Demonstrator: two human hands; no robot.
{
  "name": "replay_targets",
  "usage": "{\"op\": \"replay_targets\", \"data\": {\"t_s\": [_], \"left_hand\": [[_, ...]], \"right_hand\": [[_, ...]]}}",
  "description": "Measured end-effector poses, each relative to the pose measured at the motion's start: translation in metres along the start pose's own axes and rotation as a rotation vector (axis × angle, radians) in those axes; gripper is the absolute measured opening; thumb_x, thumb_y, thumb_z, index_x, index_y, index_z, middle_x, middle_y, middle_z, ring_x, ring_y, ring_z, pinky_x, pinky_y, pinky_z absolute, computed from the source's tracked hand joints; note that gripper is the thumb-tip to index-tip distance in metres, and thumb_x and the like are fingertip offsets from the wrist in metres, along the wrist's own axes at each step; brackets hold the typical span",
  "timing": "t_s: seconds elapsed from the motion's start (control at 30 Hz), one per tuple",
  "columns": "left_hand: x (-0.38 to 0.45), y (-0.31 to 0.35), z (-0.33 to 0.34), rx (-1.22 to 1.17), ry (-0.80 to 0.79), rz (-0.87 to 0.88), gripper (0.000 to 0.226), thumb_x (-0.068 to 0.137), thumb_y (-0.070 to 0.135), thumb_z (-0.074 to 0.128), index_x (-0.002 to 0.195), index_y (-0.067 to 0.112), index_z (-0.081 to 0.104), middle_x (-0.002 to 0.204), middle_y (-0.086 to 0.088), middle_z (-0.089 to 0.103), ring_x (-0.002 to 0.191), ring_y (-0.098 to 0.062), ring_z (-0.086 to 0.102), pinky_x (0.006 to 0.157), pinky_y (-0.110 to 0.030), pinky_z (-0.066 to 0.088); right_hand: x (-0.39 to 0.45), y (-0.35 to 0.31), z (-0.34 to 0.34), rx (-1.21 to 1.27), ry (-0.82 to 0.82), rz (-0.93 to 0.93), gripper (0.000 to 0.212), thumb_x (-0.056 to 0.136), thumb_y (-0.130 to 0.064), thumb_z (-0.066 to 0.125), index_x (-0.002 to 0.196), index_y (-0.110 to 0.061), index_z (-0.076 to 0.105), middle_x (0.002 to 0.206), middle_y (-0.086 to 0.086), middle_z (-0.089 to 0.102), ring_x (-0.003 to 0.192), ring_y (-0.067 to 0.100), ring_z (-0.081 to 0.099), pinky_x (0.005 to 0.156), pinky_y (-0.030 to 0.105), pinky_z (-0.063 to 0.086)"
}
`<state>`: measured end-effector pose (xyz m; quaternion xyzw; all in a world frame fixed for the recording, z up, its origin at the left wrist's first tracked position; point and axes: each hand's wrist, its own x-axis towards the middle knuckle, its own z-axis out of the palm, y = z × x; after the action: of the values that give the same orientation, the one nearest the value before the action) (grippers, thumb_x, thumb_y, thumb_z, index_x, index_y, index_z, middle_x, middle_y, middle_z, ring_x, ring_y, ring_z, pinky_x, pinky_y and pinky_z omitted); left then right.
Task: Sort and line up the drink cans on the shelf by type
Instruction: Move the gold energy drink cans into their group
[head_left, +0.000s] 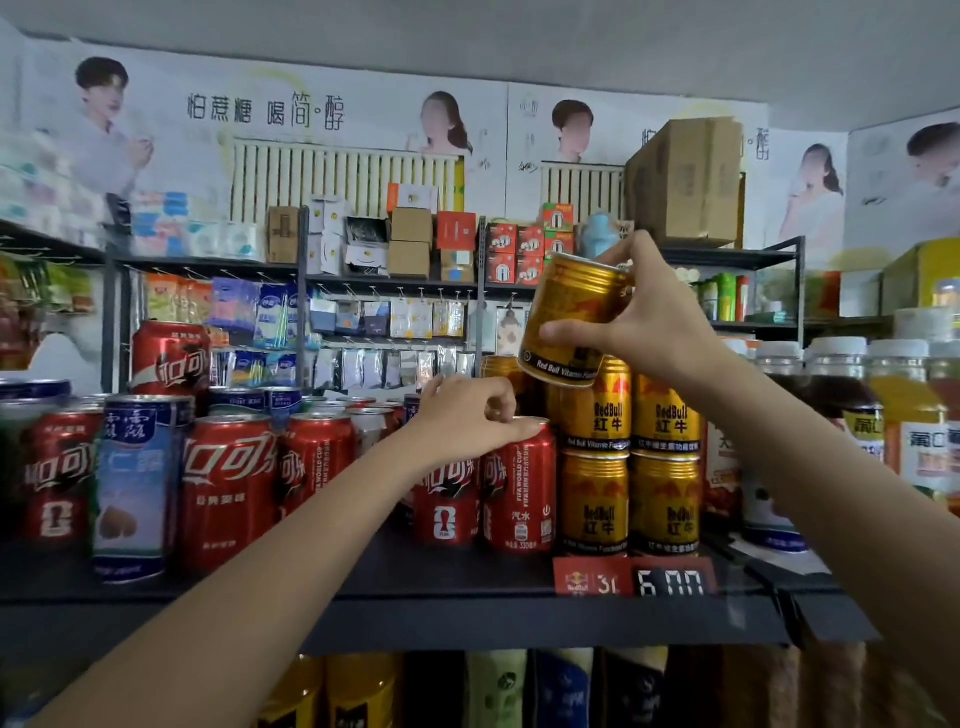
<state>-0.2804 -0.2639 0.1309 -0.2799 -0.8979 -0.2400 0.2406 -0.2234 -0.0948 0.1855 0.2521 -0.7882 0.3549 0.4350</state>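
Observation:
My right hand (654, 317) grips a gold Red Bull can (569, 317), tilted in the air above the stacked gold Red Bull cans (631, 457) at the shelf's right. My left hand (467, 415) rests on top of a red Coca-Cola can (519, 493), fingers curled over its rim. More red Coca-Cola cans (228, 488) stand to the left along the dark shelf (415, 577). A blue-and-white can (136, 483) stands among them at the front, and another red can (171, 358) sits raised on top at the back left.
Bottled drinks with white caps (904, 415) stand right of the gold cans. A red price tag (634, 574) hangs on the shelf edge. More bottles (498, 686) fill the shelf below. Behind are racks of packets and boxes (410, 244).

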Motion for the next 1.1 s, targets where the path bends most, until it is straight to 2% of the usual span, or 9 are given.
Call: {"op": "replay_targets", "data": {"t_s": [0.17, 0.23, 0.33, 0.43, 0.47, 0.57, 0.73, 0.97, 1.1], "left_hand": [[-0.015, -0.001, -0.018, -0.116, 0.023, 0.041, 0.026, 0.079, 0.044, 0.064, 0.069, 0.023, 0.052, 0.094, -0.001, 0.07, 0.095, -0.017, 0.064, 0.098, -0.048, 0.042], [-0.024, -0.004, -0.031, -0.165, 0.025, 0.021, 0.024, 0.08, 0.039, 0.064, 0.071, 0.02, 0.053, 0.102, 0.0, 0.068, 0.099, -0.018, 0.063, 0.083, -0.037, 0.052], [-0.039, -0.011, -0.052, -0.132, 0.075, 0.0, 0.023, 0.082, 0.034, 0.064, 0.072, 0.017, 0.052, 0.102, 0.003, 0.063, 0.092, -0.013, 0.06, 0.062, -0.016, 0.047], [-0.049, -0.02, -0.062, -0.055, 0.064, -0.023, 0.024, 0.081, 0.034, 0.065, 0.074, 0.015, 0.053, 0.089, 0.005, 0.067, 0.076, -0.004, 0.059, 0.083, -0.03, 0.047], [-0.05, -0.025, -0.062, -0.014, 0.057, -0.033, 0.025, 0.08, 0.035, 0.066, 0.073, 0.016, 0.053, 0.083, 0.011, 0.064, 0.073, 0.0, 0.057, 0.093, -0.035, 0.043], [-0.053, -0.039, -0.059, 0.099, 0.077, -0.048, 0.026, 0.079, 0.041, 0.065, 0.069, 0.022, 0.051, 0.082, 0.019, 0.056, 0.08, -0.003, 0.055, 0.107, -0.044, 0.031], [-0.055, -0.06, -0.058, 0.218, 0.142, -0.072, 0.026, 0.081, 0.042, 0.062, 0.069, 0.024, 0.047, 0.103, 0.001, 0.066, 0.107, -0.018, 0.056, 0.115, -0.042, 0.009], [-0.051, -0.056, -0.061, 0.413, 0.101, -0.05, 0.027, 0.08, 0.05, 0.06, 0.072, 0.029, 0.045, 0.121, 0.007, 0.056, 0.126, -0.016, 0.041, 0.116, -0.043, 0.0], [-0.051, -0.057, -0.052, 0.411, 0.012, -0.032, 0.037, 0.075, 0.054, 0.062, 0.088, 0.024, 0.044, 0.106, 0.009, 0.062, 0.109, -0.011, 0.053, 0.114, -0.038, -0.001]], "right_hand": [[0.001, 0.0, 0.001, -0.004, -0.011, -0.005, 0.065, 0.063, -0.033, 0.082, 0.108, -0.015, 0.039, 0.086, -0.017, 0.053, 0.073, -0.001, 0.055, 0.058, 0.011, 0.045], [-0.001, -0.001, 0.002, -0.036, -0.056, -0.003, 0.064, 0.061, -0.034, 0.083, 0.105, -0.016, 0.04, 0.085, -0.015, 0.055, 0.073, 0.0, 0.056, 0.057, 0.011, 0.045], [-0.007, -0.006, 0.005, -0.14, -0.162, -0.012, 0.064, 0.058, -0.037, 0.083, 0.101, -0.02, 0.039, 0.084, -0.014, 0.054, 0.075, 0.001, 0.055, 0.057, 0.011, 0.044], [-0.017, -0.01, 0.017, -0.368, -0.283, -0.034, 0.065, 0.057, -0.048, 0.08, 0.1, -0.024, 0.038, 0.087, -0.015, 0.048, 0.096, 0.013, 0.048, 0.086, 0.027, 0.04], [-0.021, -0.01, 0.022, -0.462, -0.315, -0.033, 0.065, 0.058, -0.052, 0.078, 0.101, -0.025, 0.038, 0.093, -0.011, 0.048, 0.109, 0.017, 0.041, 0.097, 0.037, 0.031], [-0.034, -0.005, 0.041, -0.699, -0.388, -0.073, 0.071, 0.06, -0.063, 0.07, 0.109, -0.023, 0.038, 0.118, -0.001, 0.052, 0.128, 0.022, 0.026, 0.112, 0.047, 0.004], [-0.055, 0.0, 0.073, -0.93, -0.399, -0.152, 0.087, 0.065, -0.069, 0.063, 0.125, -0.015, 0.031, 0.123, 0.005, 0.052, 0.131, 0.026, 0.028, 0.111, 0.053, -0.007], [-0.069, 0.015, 0.082, -1.044, -0.396, -0.135, 0.088, 0.071, -0.073, 0.052, 0.131, -0.01, 0.036, 0.125, 0.01, 0.052, 0.133, 0.029, 0.029, 0.109, 0.052, -0.016], [-0.069, 0.02, 0.088, -1.117, -0.391, -0.178, 0.078, 0.076, -0.066, 0.054, 0.126, -0.007, 0.048, 0.132, 0.014, 0.05, 0.137, 0.03, 0.027, 0.106, 0.054, -0.018]]}}
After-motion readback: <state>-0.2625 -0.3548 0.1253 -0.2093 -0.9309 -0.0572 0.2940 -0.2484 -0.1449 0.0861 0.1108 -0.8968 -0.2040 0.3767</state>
